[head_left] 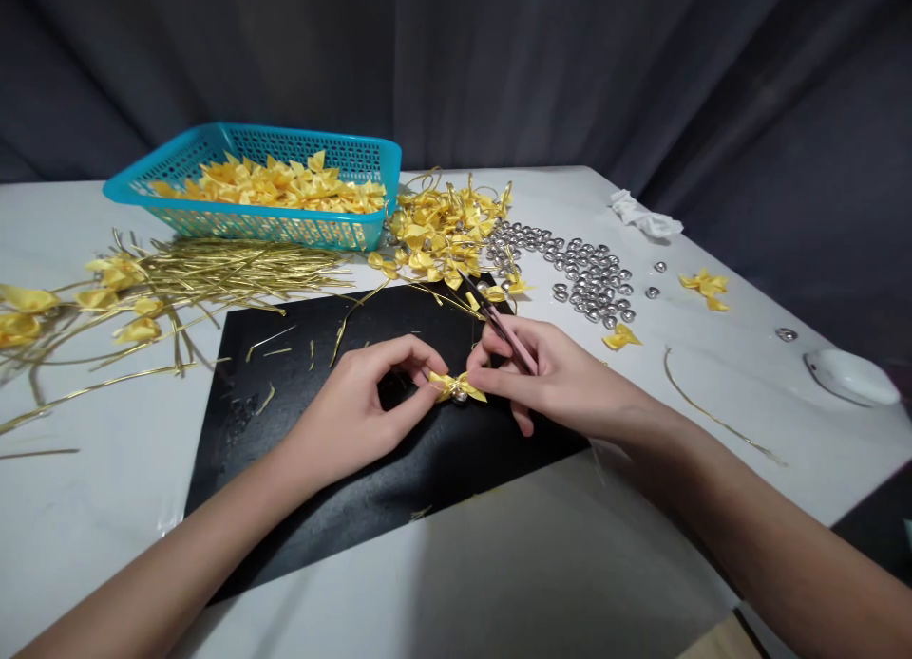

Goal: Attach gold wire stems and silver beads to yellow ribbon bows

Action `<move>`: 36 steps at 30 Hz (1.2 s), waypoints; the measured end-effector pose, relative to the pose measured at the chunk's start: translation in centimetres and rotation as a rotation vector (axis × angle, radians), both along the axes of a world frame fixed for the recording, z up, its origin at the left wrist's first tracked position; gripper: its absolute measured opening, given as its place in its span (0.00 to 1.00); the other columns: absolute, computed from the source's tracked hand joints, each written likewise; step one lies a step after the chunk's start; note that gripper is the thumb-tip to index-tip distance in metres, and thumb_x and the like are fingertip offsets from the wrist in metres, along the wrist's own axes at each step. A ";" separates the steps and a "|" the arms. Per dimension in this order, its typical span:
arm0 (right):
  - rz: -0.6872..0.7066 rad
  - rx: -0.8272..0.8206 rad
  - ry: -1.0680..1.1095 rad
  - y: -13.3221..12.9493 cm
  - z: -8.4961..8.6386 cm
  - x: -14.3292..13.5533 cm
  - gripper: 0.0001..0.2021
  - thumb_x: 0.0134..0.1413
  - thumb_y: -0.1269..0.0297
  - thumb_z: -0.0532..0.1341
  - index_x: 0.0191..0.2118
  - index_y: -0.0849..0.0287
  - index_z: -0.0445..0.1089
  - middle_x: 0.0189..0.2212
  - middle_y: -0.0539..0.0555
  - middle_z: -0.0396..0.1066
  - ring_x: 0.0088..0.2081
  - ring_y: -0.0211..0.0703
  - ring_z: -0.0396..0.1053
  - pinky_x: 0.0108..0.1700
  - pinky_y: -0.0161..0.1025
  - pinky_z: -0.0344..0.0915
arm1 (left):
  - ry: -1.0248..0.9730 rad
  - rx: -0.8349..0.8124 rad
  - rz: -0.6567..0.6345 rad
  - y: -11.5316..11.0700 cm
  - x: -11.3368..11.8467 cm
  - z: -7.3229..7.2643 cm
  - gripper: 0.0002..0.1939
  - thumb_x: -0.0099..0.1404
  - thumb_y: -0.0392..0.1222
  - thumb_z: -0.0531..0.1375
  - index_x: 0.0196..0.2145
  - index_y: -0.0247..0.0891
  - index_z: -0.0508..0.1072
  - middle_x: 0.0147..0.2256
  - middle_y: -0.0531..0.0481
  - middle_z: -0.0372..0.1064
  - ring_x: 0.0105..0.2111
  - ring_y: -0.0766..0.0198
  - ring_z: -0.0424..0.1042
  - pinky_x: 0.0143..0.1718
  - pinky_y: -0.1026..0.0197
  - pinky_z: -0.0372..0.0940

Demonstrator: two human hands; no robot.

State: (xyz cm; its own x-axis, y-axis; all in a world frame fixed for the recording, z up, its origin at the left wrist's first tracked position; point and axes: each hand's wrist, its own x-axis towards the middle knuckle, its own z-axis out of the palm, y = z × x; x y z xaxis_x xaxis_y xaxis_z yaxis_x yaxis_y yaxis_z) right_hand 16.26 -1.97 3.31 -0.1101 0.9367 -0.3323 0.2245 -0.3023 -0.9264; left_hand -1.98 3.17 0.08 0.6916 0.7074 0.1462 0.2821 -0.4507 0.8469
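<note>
Where the surface runs beyond the fingers, the basket hides most of its bows, and no writing shows anywhere. Under the fingers lies a black mat. The left hand pinches a yellow bow between fingertips; the right hand pinches its other side and holds scissors, handles hidden in the palm. A tiny silver bead below the bow is hard to make out.

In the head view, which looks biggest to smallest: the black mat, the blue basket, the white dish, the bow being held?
1. black mat
2. blue basket
3. white dish
4. bow, pinched between both hands

The basket lies farther off, so it looks smaller than it is.
</note>
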 end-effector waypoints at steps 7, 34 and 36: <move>0.004 -0.004 -0.007 -0.1 0.0 0.0 0.20 0.43 0.65 0.67 0.27 0.57 0.50 0.28 0.44 0.64 0.14 0.24 0.57 0.14 0.25 0.59 | -0.002 -0.013 -0.009 0.0 -0.1 0.3 0.05 0.63 0.38 0.56 0.31 0.38 0.71 0.27 0.54 0.71 0.28 0.66 0.69 0.31 0.66 0.63; -0.012 -0.044 0.044 -0.2 -0.2 0.0 0.16 0.48 0.70 0.62 0.27 0.58 0.50 0.27 0.42 0.63 0.12 0.22 0.58 0.13 0.23 0.59 | -0.063 -0.238 -0.043 0.0 -0.1 0.6 0.02 0.60 0.35 0.58 0.32 0.34 0.70 0.28 0.54 0.72 0.28 0.71 0.68 0.32 0.71 0.63; -0.004 -0.034 0.043 -0.2 -0.2 0.0 0.15 0.49 0.70 0.61 0.28 0.57 0.50 0.28 0.42 0.63 0.12 0.22 0.58 0.13 0.24 0.59 | -0.079 -0.256 -0.045 0.0 -0.1 0.6 0.02 0.60 0.35 0.58 0.32 0.34 0.70 0.28 0.53 0.71 0.27 0.71 0.68 0.31 0.71 0.63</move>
